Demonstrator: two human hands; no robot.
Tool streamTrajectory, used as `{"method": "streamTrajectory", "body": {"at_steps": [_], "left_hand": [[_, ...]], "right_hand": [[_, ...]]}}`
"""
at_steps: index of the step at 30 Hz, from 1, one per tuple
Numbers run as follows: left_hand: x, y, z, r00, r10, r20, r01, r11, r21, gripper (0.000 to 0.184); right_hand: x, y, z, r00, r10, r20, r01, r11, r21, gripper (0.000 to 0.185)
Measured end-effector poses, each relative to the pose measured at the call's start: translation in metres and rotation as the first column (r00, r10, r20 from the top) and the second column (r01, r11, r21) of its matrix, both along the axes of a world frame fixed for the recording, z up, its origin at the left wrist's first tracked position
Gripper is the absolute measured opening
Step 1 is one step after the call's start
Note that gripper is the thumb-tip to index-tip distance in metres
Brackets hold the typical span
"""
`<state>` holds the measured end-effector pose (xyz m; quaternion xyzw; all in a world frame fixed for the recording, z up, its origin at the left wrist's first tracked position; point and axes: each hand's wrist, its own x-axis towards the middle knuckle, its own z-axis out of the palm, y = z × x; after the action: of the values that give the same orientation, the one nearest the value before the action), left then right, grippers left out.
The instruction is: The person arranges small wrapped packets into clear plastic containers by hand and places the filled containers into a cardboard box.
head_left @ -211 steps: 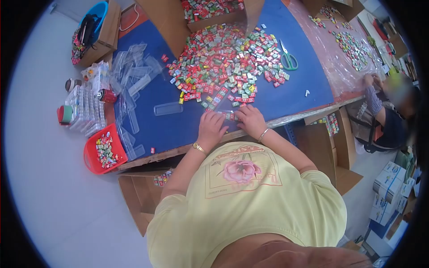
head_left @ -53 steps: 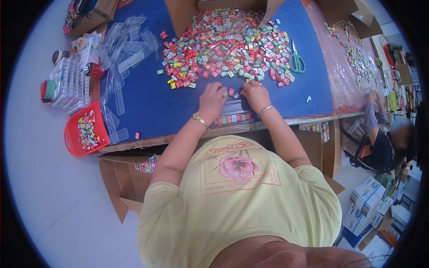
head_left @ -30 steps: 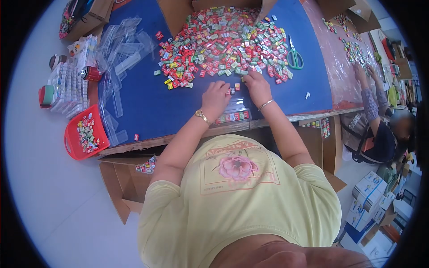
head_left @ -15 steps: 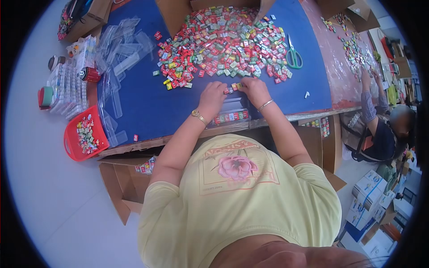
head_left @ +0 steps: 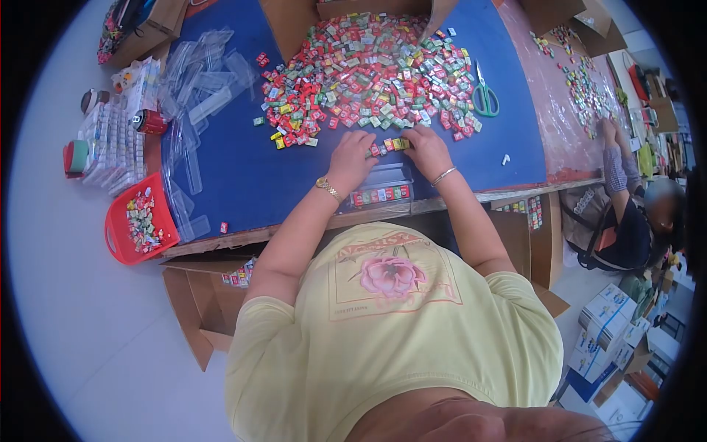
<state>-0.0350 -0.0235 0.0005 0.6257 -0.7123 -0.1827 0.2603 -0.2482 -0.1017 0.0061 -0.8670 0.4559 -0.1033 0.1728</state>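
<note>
Small blocks that were sitting apart a second ago are now forming one close line between your hands, and your right hand is resting slightly farther to the right. Your left hand is pinching one end of that line while your right fingers are gripping the other, so you are keeping the pieces pressed together just beyond the clear tray. That tray is showing thin, glossy plastic walls with straight ridges, and a second row of blocks is filling its near side. Past your fingertips, the loose pile is spreading in a rough mound of red, green, white and yellow oblongs, its ragged lower fringe lying near your hands. Smooth, matte blue is covering the desk, stretching between your left hand and the tangled clear plastic pieces, and between your right hand and the green-handled scissors. Your forearms are crossing the desk's worn front edge, and a shiny red plastic bin is standing by its left corner.
</note>
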Motion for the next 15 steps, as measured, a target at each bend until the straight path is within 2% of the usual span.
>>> {"method": "streamTrajectory", "body": {"at_steps": [5,8,12,15], "left_hand": [[-0.007,-0.005,-0.003,1.000,-0.015,0.023,0.016,0.999,-0.041,0.040],[-0.006,-0.009,-0.007,0.997,-0.045,0.066,0.047,0.998,-0.029,0.030],[-0.002,-0.006,-0.011,0.997,-0.057,0.058,0.059,0.998,-0.034,0.025],[0.000,-0.002,-0.011,0.997,-0.053,0.064,0.055,0.998,-0.023,0.031]], "right_hand": [[0.011,-0.002,0.005,0.987,0.131,0.090,-0.130,0.991,-0.024,0.037],[0.016,-0.004,-0.001,0.977,0.205,0.063,-0.204,0.979,-0.022,0.038],[0.018,-0.003,-0.002,0.977,0.214,0.014,-0.214,0.977,-0.019,0.042],[0.016,0.000,0.003,0.973,0.230,-0.035,-0.232,0.971,-0.066,0.044]]}}
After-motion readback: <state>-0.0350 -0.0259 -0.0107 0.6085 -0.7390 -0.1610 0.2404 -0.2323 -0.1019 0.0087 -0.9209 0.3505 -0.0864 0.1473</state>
